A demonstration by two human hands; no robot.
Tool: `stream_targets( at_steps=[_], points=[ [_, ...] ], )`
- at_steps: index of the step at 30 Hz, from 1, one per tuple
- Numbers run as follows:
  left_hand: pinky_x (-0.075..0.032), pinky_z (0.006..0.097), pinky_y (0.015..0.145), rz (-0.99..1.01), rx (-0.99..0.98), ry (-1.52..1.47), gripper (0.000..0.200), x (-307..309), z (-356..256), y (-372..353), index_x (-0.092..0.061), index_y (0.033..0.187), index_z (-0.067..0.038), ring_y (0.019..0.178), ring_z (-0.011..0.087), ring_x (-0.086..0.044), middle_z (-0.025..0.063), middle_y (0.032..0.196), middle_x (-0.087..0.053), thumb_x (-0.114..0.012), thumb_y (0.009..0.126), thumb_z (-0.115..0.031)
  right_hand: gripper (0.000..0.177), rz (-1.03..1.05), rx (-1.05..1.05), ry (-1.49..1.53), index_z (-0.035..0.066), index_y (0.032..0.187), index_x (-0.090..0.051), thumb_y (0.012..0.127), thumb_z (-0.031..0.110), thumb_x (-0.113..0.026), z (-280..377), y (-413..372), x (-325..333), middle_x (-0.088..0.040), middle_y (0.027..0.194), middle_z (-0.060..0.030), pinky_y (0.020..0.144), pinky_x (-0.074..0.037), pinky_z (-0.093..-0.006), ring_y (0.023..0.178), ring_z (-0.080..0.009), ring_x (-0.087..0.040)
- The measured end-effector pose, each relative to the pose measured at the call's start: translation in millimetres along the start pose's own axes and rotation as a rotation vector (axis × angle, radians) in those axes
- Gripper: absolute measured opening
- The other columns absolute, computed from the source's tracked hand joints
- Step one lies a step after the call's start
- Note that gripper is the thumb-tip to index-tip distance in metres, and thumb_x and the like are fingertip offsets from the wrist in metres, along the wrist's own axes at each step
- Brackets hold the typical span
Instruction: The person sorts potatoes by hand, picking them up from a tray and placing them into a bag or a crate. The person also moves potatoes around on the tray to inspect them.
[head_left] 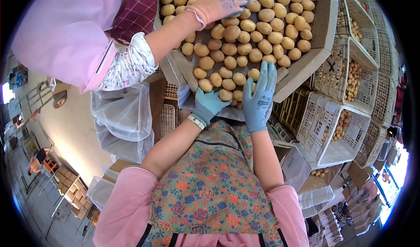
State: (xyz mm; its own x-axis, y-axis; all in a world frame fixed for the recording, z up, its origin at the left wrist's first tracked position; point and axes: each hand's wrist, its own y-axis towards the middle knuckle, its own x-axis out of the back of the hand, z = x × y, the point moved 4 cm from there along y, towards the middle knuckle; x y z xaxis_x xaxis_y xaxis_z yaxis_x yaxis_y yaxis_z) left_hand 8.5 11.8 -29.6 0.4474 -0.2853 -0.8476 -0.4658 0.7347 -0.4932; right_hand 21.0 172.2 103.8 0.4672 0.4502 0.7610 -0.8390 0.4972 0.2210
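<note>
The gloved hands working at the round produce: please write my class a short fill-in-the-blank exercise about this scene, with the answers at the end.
1. The gloves on the wearer's left hand and right hand are ____.
2. The pale wristband is on the wearer's ____ side.
3. The wearer's apron is patterned with ____.

Answers: blue; left; flowers.

pink sleeves (pixel 127 207), flower-patterned green apron (pixel 210 181)

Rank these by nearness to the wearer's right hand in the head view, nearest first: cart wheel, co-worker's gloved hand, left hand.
1. Left hand, just to its left.
2. Co-worker's gloved hand, over the potatoes.
3. Cart wheel, far off left.
</note>
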Motion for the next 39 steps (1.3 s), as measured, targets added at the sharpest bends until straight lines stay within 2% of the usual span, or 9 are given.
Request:
stream_targets(
  at_steps=[13, 15, 17, 19, 24, 26, 31, 35, 39],
  points=[
    [-0.030, 0.0521, 0.122, -0.176, -0.024, -0.020, 0.078, 2, 2, -5, -0.035, 0.160, -0.013, 0.147, 0.0364, -0.041, 0.0118, 0.163, -0.040, -0.038, 0.102, -0.065, 0.043, 0.390, 0.111, -0.278, 0.019, 0.138, -0.061, 0.096, 0.018, -0.059, 47, 56, -101, -0.065, 0.116, -0.0170, 0.082, -0.056, -0.0459, 0.099, -0.0364, -0.068],
    [-0.029, 0.0530, 0.123, 0.076, -0.426, 1.312, 0.076, 7, -10, -2, -0.034, 0.160, -0.012, 0.147, 0.0370, -0.040, 0.0110, 0.163, -0.040, -0.039, 0.102, -0.062, 0.040, 0.456, 0.073, -0.407, 0.022, 0.135, -0.063, 0.095, 0.019, -0.060, 48, 70, -124, -0.063, 0.108, -0.0157, 0.078, -0.056, -0.0442, 0.093, -0.0354, -0.068],
    [-0.030, 0.0532, 0.122, 0.030, -0.317, 1.498, 0.075, -15, -6, -6, -0.035, 0.158, -0.011, 0.147, 0.0379, -0.040, 0.0119, 0.162, -0.041, -0.041, 0.102, -0.060, 0.038, 0.457, 0.089, -0.432, 0.021, 0.131, -0.064, 0.094, 0.021, -0.063, 44, 76, -130, -0.062, 0.111, -0.0143, 0.077, -0.056, -0.0431, 0.093, -0.0325, -0.068],
    [-0.033, 0.0534, 0.120, -0.371, -0.042, -0.049, 0.073, -5, 3, -8, -0.038, 0.155, -0.011, 0.145, 0.0377, -0.042, 0.0134, 0.160, -0.043, -0.044, 0.102, -0.060, 0.036, 0.483, 0.105, -0.446, 0.021, 0.128, -0.065, 0.092, 0.022, -0.067, 36, 71, -128, -0.062, 0.114, -0.0129, 0.075, -0.056, -0.0420, 0.093, -0.0297, -0.069],
    [-0.037, 0.0558, 0.117, -0.360, -0.087, -0.012, 0.073, 5, 5, -4, -0.041, 0.153, -0.010, 0.142, 0.0372, -0.045, 0.0152, 0.155, -0.046, -0.049, 0.099, -0.059, 0.034, 0.157, -0.014, 0.359, 0.022, 0.119, -0.065, 0.086, 0.020, -0.074, 32, 32, -72, -0.062, 0.115, -0.0137, 0.078, -0.057, -0.0414, 0.097, -0.0316, -0.068],
    [-0.040, 0.0521, 0.116, -0.200, -0.474, 1.709, 0.065, -2, -6, -7, -0.043, 0.151, -0.009, 0.140, 0.0335, -0.048, 0.0154, 0.151, -0.050, -0.051, 0.102, -0.051, 0.031, 0.133, 0.418, 0.128, 0.016, 0.112, -0.067, 0.082, 0.013, -0.074, 32, -20, -64, -0.061, 0.113, -0.0085, 0.080, -0.056, -0.0439, 0.096, -0.0326, -0.066],
    [-0.030, 0.0444, 0.124, 0.133, -0.023, 0.204, 0.069, -10, 1, -3, -0.035, 0.158, -0.014, 0.151, 0.0247, -0.035, 0.0098, 0.165, -0.036, -0.045, 0.104, -0.055, 0.034, 1.089, -0.912, 0.824, 0.009, 0.120, -0.069, 0.102, 0.038, -0.065, 5, -45, 6, -0.068, 0.094, -0.0037, 0.072, -0.056, -0.0295, 0.083, -0.0135, -0.067],
    [-0.025, 0.0432, 0.127, 0.009, -0.190, 0.728, 0.075, -4, -2, 4, -0.033, 0.161, -0.014, 0.152, 0.0241, -0.033, 0.0062, 0.167, -0.035, -0.049, 0.103, -0.057, 0.032, -0.016, -0.607, 1.705, 0.008, 0.131, -0.060, 0.107, 0.029, -0.056, -82, 83, 84, -0.067, 0.116, -0.0040, 0.090, -0.053, -0.0312, 0.107, -0.0137, -0.064],
    [-0.024, 0.0473, 0.126, 0.012, -0.056, 0.204, 0.069, 1, -3, 2, -0.034, 0.161, -0.019, 0.153, 0.0270, -0.030, 0.0060, 0.169, -0.031, -0.045, 0.104, -0.056, 0.036, -0.275, -0.529, 1.068, 0.005, 0.138, -0.058, 0.105, 0.019, -0.053, -80, 118, 110, -0.066, 0.118, -0.0046, 0.090, -0.053, -0.0304, 0.103, -0.0154, -0.064]
  ],
)
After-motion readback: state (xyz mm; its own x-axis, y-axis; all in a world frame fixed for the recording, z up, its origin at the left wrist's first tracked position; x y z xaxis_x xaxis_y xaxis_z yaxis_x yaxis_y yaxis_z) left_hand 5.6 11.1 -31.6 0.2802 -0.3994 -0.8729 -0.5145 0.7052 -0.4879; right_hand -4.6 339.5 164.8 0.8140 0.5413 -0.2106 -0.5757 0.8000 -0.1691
